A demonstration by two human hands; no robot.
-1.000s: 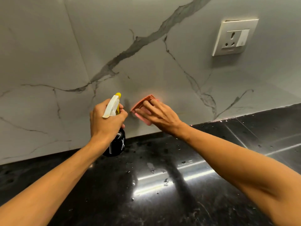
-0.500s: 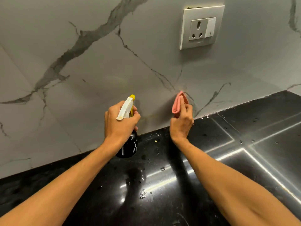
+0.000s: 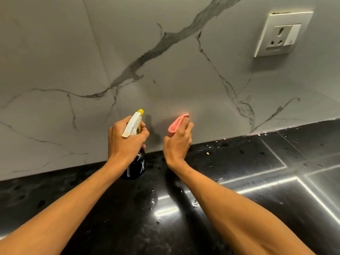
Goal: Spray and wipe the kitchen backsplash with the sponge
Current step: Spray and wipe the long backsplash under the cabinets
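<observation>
The backsplash (image 3: 165, 70) is grey marble with dark veins, rising behind a black counter. My left hand (image 3: 125, 142) grips a spray bottle (image 3: 135, 168) with a black body, a white trigger head and a yellow nozzle tip, held upright close to the wall. My right hand (image 3: 177, 142) holds a folded pink sponge (image 3: 177, 124) and presses it against the lower backsplash, just right of the bottle. The fingers of the right hand cover most of the sponge.
A glossy black counter (image 3: 239, 199) with water droplets and a few crumbs runs along the wall's foot. A white socket and switch plate (image 3: 281, 34) is mounted on the backsplash at the upper right.
My right hand slid the sponge right along the wall's lower part, then back left near the bottle. The left hand kept holding the bottle in place. The view swung right, then back.
</observation>
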